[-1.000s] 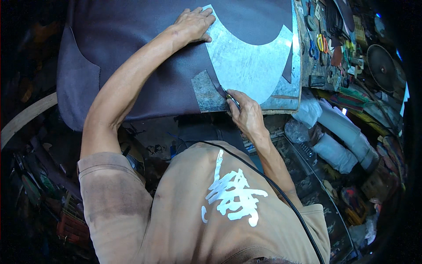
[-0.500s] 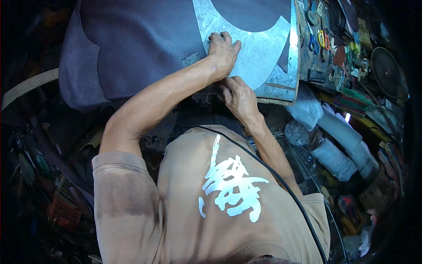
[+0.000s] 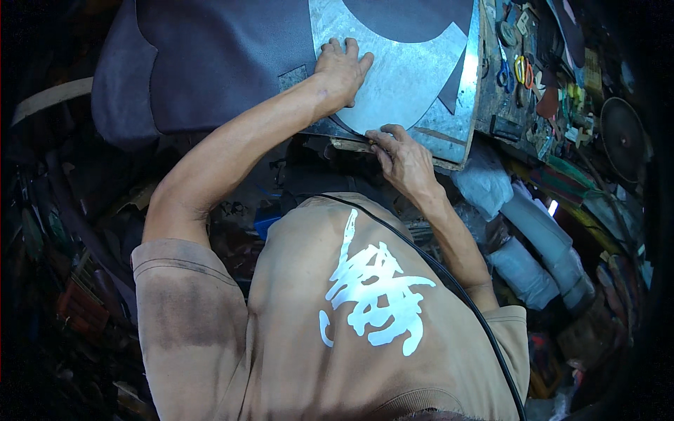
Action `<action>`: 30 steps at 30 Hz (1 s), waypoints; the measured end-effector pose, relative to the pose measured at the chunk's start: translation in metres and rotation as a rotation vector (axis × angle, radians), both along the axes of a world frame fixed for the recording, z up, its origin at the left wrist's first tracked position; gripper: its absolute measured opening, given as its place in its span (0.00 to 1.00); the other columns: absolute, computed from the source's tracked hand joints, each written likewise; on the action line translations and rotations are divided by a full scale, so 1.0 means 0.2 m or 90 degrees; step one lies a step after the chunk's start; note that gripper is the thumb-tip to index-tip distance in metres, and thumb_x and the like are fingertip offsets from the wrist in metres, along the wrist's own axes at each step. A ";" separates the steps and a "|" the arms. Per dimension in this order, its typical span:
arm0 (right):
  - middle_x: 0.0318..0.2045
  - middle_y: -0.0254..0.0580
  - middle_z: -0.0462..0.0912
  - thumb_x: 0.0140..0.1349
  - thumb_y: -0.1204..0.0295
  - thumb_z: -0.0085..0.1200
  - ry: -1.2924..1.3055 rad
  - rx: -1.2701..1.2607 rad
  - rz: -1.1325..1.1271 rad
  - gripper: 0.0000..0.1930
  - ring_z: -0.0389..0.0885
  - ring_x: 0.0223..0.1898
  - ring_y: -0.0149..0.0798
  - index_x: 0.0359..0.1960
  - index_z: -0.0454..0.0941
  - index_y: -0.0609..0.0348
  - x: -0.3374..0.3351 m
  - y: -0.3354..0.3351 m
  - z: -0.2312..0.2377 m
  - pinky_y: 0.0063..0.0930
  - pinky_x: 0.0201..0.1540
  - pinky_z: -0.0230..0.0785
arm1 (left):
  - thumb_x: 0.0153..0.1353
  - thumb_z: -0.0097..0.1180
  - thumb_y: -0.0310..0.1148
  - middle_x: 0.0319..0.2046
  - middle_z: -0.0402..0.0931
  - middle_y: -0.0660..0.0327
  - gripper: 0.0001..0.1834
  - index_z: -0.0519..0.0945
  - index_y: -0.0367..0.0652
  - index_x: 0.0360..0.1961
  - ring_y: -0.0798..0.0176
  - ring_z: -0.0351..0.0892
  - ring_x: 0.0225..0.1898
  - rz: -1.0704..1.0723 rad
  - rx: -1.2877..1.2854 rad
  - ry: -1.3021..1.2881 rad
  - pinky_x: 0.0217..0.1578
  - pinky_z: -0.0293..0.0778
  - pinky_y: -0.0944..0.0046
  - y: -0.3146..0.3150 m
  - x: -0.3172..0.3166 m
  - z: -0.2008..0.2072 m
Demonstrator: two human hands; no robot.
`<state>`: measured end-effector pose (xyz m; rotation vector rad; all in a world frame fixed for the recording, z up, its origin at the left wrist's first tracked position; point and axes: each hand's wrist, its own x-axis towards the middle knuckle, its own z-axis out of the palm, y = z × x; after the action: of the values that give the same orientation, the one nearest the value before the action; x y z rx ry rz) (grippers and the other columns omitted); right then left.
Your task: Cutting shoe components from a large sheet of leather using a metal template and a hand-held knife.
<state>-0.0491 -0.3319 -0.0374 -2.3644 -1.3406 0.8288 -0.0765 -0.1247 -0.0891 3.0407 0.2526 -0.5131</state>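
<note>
"Hands first: how did they sit?"

"With its fingers fanned open, the left hand (image 3: 342, 74) pressed on the left part of a pale curved sheet (image 3: 400, 77), gripping nothing. The right hand (image 3: 407, 160) was drawn in, thumb and forefinger pinching a small tool (image 3: 371, 140), mostly hidden, at the sheet's rounded lower end."

"And the sheet?"

"Flat on dark leather (image 3: 217, 63), its hollowed edge facing away from the person, its lower end by the near table edge. A thin dark strip (image 3: 344, 126) curved below that end, toward the right hand."

"What room was there?"

"Right of the sheet, the metal table top (image 3: 444, 142) showed as far as its side edge; a pointed scrap (image 3: 453, 91) stuck out just beside the sheet. Between table and shirt (image 3: 281, 337) ran a dark gap, which both forearms crossed."

"Farther out?"

"Blue scissors (image 3: 503, 76) and yellow scissors (image 3: 519, 70) lay on a cluttered bench to the right, well apart from both hands. Plastic wrapping (image 3: 484, 175) bulged near the table's corner."
</note>
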 end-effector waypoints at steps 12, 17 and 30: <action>0.53 0.54 0.76 0.60 0.72 0.53 -0.008 0.020 0.077 0.15 0.81 0.42 0.59 0.49 0.80 0.53 0.09 -0.05 -0.04 0.48 0.43 0.76 | 0.37 0.73 0.57 0.56 0.64 0.37 0.59 0.56 0.52 0.70 0.36 0.71 0.52 0.054 0.028 0.061 0.50 0.70 0.49 -0.24 -0.02 0.11; 0.51 0.54 0.76 0.59 0.72 0.53 0.000 0.042 0.132 0.14 0.81 0.42 0.58 0.47 0.80 0.53 0.16 -0.09 -0.05 0.46 0.44 0.75 | 0.37 0.74 0.54 0.58 0.60 0.38 0.59 0.57 0.51 0.70 0.34 0.65 0.57 0.121 -0.035 0.047 0.51 0.70 0.47 -0.26 -0.03 0.09; 0.52 0.51 0.77 0.58 0.71 0.55 -0.016 0.046 0.220 0.14 0.81 0.43 0.55 0.46 0.81 0.49 0.37 -0.15 -0.05 0.46 0.44 0.74 | 0.35 0.75 0.55 0.58 0.59 0.38 0.61 0.56 0.50 0.70 0.30 0.62 0.59 0.159 -0.061 0.060 0.53 0.70 0.43 -0.28 -0.02 0.09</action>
<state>0.0258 -0.3625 -0.0480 -2.1245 -1.7901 0.8248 -0.0803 -0.1816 -0.0712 2.8400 0.5835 -0.6290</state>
